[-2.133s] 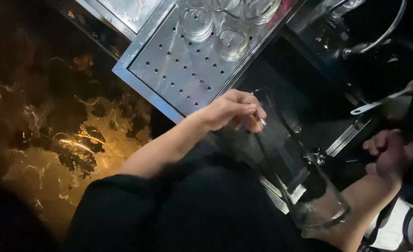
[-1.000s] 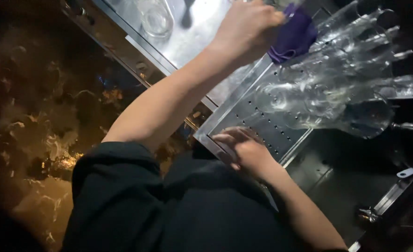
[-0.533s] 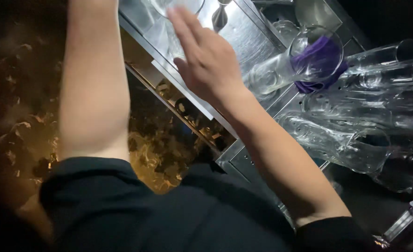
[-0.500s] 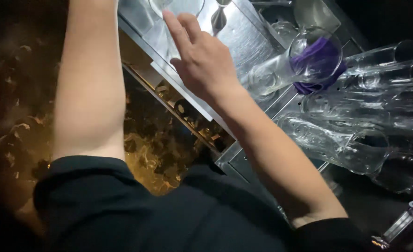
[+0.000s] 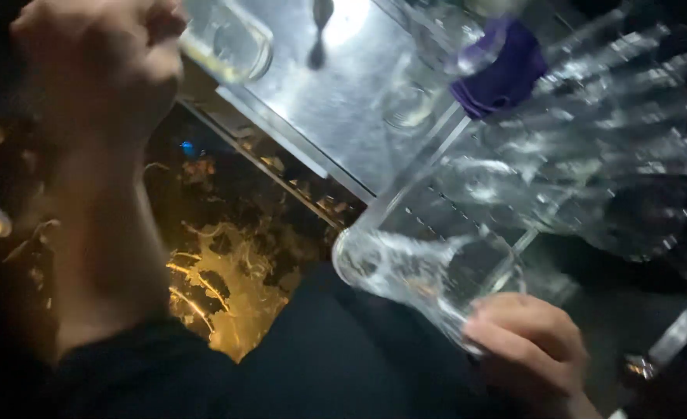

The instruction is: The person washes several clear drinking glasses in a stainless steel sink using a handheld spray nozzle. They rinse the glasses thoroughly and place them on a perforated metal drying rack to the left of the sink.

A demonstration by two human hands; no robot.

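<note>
My left hand (image 5: pixel 99 66) is raised at the upper left, closed around a small clear glass (image 5: pixel 231 39) that sticks out to its right over the steel counter (image 5: pixel 336 101). My right hand (image 5: pixel 530 345) is low at the right, gripping the base of a large clear glass (image 5: pixel 417 271). This glass is tilted with its mouth toward the left, and water streaks its inside. Both glasses are blurred.
A purple cloth (image 5: pixel 503 70) lies among several clear glasses (image 5: pixel 592 155) lying on their sides on a perforated metal drain tray (image 5: pixel 468 209) at the right. A dark marbled floor with yellow light (image 5: pixel 227 279) lies below the counter's edge.
My right hand, which was stretched open over the steel counter, has come back low to the right and now grips a large wet glass. My left hand stays raised.
</note>
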